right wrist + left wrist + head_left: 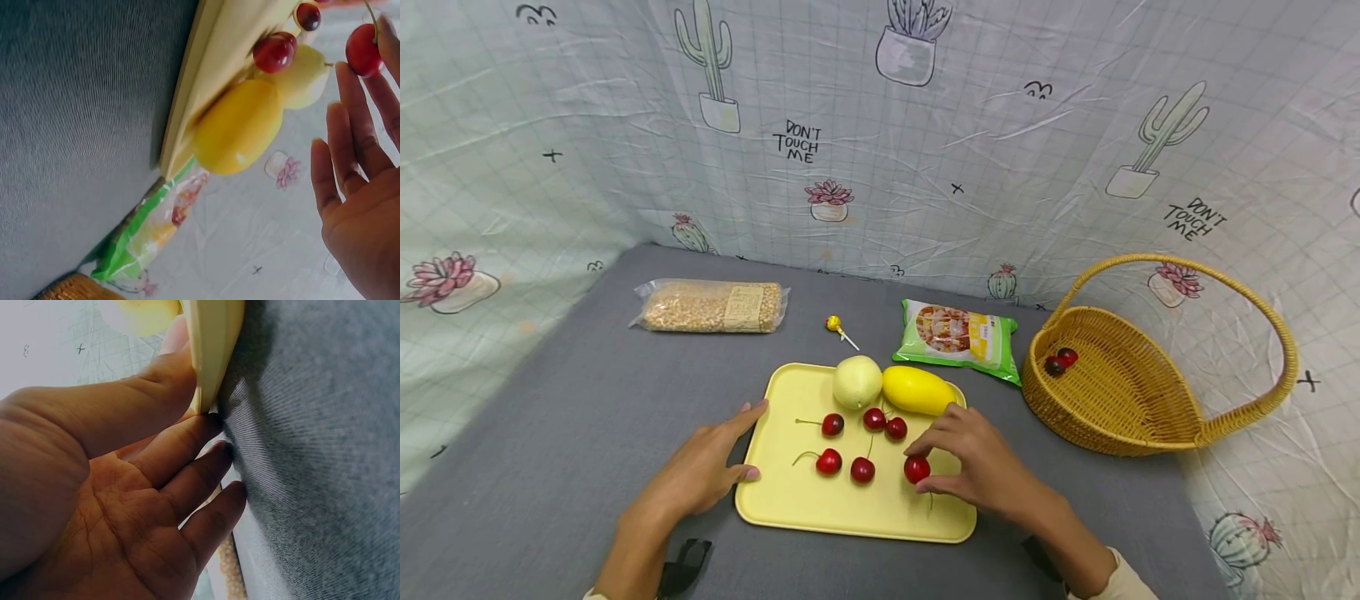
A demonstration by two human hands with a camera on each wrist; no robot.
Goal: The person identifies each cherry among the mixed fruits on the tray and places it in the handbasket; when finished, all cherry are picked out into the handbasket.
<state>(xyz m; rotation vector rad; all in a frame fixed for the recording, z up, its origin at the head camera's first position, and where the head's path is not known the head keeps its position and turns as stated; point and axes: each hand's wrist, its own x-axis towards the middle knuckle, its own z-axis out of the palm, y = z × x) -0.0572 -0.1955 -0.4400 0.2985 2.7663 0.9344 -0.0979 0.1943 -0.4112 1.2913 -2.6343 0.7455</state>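
Note:
Between the thumb and fingers of my right hand [976, 462] is a red cherry [917, 468], pinched above the right part of a yellow tray [805, 510]. The right wrist view shows its stem pointing up. Fairly straight, the fingers and thumb of my left hand [696, 467] touch the tray's left rim, spread apart. Several stemmed cherries [862, 470] lie mid-tray. A pale round pear [857, 382] and a yellow oval fruit [917, 391], perhaps a mango, are at its back edge. Two dark red cherries [1056, 365] sit in a wicker basket [1120, 442].
Behind the tray lie a lollipop [842, 330] and a green-edged snack bag [958, 337]. A clear packet of yellow kernels [711, 306] is at the back left. The basket's tall handle [1195, 265] arches up on the right. Printed cloth [850, 108] hangs behind the grey table.

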